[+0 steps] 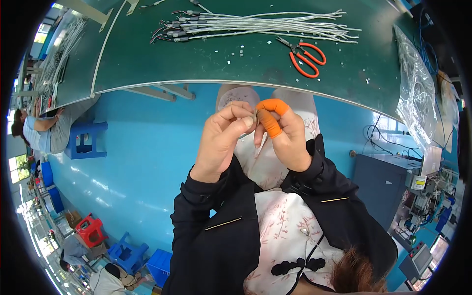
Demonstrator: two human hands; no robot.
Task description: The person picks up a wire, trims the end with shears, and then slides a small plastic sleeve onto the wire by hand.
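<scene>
Over my lap, just in front of the table edge, my two hands meet at the fingertips. My left hand (225,132) is closed, thumb and fingers pinched together. Orange finger covers sit on the thumb and index finger of my right hand (285,129), which pinches at the same spot. Between them is something small and greyish, mostly hidden by the fingers; I cannot make out its kind. Beyond my hands, a bundle of white cables (260,24) with stripped ends lies on the green table (187,64). Orange-handled scissors (304,58) rest nearer me, blades slightly parted.
White scraps dot the tabletop. A clear plastic bag (415,83) hangs over the table's right end. A grey cabinet (378,184) stands on the right. At left, a person (44,129) sits by a blue stool (86,140); a red stool (91,230) stands farther down.
</scene>
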